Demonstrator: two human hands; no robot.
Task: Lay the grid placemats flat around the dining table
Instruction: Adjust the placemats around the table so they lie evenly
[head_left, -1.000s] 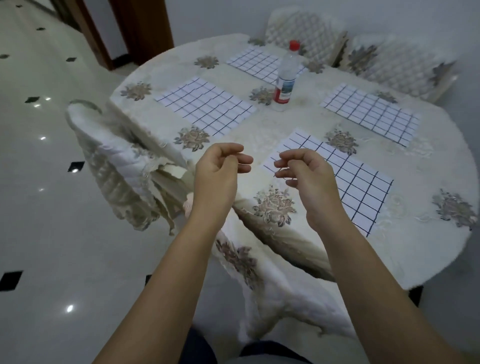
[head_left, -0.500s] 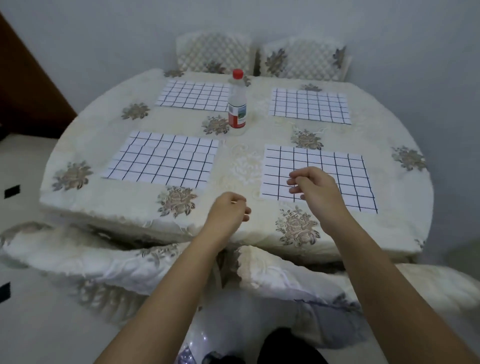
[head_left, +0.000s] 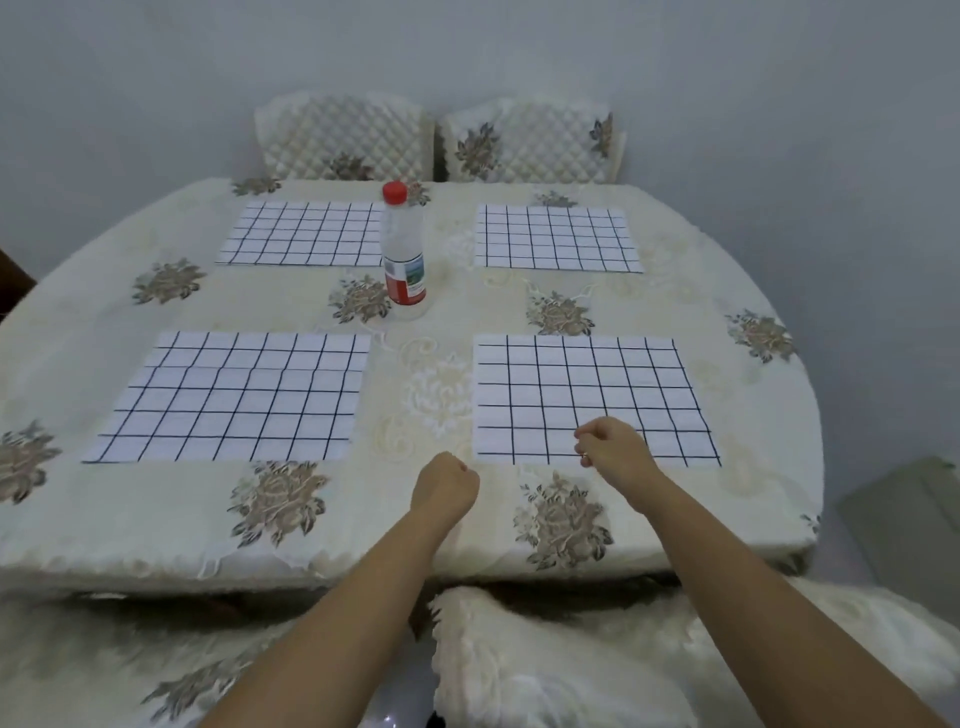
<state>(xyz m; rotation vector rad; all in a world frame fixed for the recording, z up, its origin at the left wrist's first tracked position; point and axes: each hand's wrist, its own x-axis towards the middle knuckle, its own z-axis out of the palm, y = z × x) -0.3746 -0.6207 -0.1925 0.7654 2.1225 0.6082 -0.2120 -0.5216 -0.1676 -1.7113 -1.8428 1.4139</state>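
Several white placemats with a black grid lie flat on the round table, which is covered by a cream floral cloth. One mat is near left, one near right, one far left, one far right. My right hand hovers with fingers curled over the near edge of the near right mat. My left hand is a loose fist over the bare cloth just left of that mat's near left corner. Neither hand holds anything.
A clear plastic bottle with a red cap stands upright in the table's middle between the far mats. Two quilted chair backs stand at the far side against the wall. Fluffy covered chairs sit below me.
The view has swung round from the table's side to face it squarely. Both hands have lowered toward the near right mat and closed more.
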